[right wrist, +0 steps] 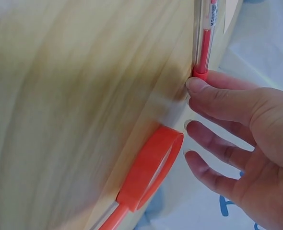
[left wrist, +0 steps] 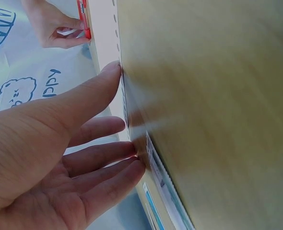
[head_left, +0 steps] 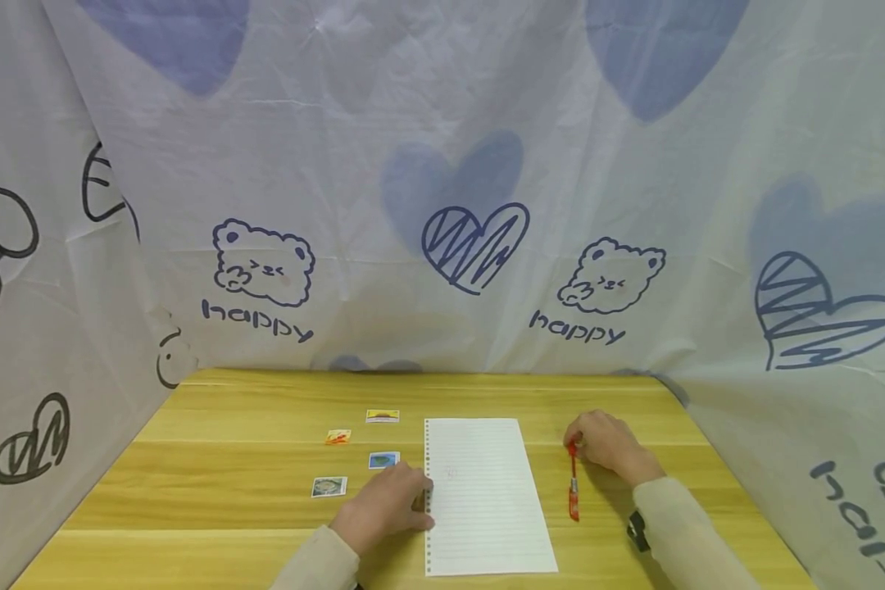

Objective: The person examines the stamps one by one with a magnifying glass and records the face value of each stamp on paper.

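A sheet of lined loose-leaf paper lies on the wooden table, with a faint pinkish mark on its upper left part. At its punched left edge rests my left hand, the thumb and fingers spread and nearly straight, as the left wrist view shows. My right hand, right of the sheet, pinches one end of a red pen between thumb and forefinger. Beside its other fingers in the right wrist view is a red-orange ring with a handle, like a magnifying glass; the arm hides it in the head view.
Several stamps lie left of the sheet: a yellow stamp, an orange stamp, a blue stamp close to the left hand and a greyish-green stamp. A printed cloth surrounds the wooden table at the back and sides.
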A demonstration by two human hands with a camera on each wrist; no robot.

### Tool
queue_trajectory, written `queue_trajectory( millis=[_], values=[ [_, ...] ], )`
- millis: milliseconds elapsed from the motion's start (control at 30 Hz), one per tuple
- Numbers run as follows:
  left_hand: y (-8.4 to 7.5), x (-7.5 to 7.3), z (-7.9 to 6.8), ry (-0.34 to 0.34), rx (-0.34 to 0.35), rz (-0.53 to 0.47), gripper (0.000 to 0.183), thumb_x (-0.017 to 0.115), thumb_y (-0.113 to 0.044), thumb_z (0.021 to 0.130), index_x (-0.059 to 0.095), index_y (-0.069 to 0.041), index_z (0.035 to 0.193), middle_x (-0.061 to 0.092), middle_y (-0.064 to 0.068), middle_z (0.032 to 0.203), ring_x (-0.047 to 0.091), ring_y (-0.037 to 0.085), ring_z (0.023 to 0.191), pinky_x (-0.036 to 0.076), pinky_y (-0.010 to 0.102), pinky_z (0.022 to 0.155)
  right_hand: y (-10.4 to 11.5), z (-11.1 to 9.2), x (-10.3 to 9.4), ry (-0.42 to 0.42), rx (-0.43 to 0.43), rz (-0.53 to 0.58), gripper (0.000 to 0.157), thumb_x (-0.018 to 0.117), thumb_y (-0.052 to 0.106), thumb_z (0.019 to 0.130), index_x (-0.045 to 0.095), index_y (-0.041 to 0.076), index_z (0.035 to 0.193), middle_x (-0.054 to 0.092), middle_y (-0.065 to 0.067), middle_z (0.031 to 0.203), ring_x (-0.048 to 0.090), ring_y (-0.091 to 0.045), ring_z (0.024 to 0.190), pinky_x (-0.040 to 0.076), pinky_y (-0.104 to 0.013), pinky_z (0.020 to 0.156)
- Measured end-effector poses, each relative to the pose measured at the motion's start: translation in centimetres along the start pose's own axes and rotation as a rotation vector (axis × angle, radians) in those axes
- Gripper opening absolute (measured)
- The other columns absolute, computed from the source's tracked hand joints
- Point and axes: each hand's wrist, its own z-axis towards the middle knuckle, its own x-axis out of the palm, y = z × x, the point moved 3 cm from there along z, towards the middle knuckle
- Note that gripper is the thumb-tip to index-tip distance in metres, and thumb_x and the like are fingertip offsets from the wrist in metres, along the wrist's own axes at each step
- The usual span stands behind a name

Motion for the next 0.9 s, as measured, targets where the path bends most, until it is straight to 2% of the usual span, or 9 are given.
queue_trajectory(
  millis=[333,467,700,900],
  values=[
    [-0.05,-0.12,-0.2,-0.022,0.013,-0.017,0.024,0.089,-0.025,0.079,0.069,-0.012,0.076,0.055,-0.009,0.061,0.042,0.004,0.055,0.037,0.02,0.053,0.22,-0.15,0.14,-0.019,-0.054,0.051,0.024,0.081,-0.006,0.079,0.081,0.015,0.091,0.079,-0.002,0.098,0.072,-0.028,0.096,0.058,-0.051,0.089],
    [-0.02,-0.23,-0.22,-0.027,0.013,-0.018,0.025,0.09,-0.025,0.079,0.069,-0.012,0.075,0.055,-0.009,0.061,0.042,0.004,0.057,0.038,0.02,0.054,0.24,-0.11,0.21,-0.011,-0.035,0.08,0.026,0.079,-0.007,0.079,0.081,0.014,0.094,0.079,-0.002,0.097,0.071,-0.027,0.096,0.058,-0.051,0.089],
    [0.2,-0.18,-0.15,-0.024,0.014,-0.029,0.024,0.09,-0.027,0.078,0.071,-0.012,0.078,0.055,-0.009,0.063,0.043,0.005,0.058,0.039,0.02,0.055,0.25,-0.37,-0.13,-0.022,0.013,0.121,0.035,0.076,-0.008,0.079,0.079,0.008,0.111,0.075,-0.006,0.096,0.069,-0.025,0.091,0.058,-0.049,0.085],
    [0.36,-0.01,-0.19,-0.022,0.014,-0.046,0.024,0.09,-0.027,0.077,0.07,-0.013,0.076,0.055,-0.01,0.063,0.043,0.004,0.057,0.039,0.02,0.054,0.53,-0.63,-0.43,-0.045,0.063,0.167,0.032,0.074,-0.004,0.084,0.078,0.009,0.113,0.075,-0.008,0.099,0.069,-0.026,0.092,0.057,-0.05,0.085]
  ],
)
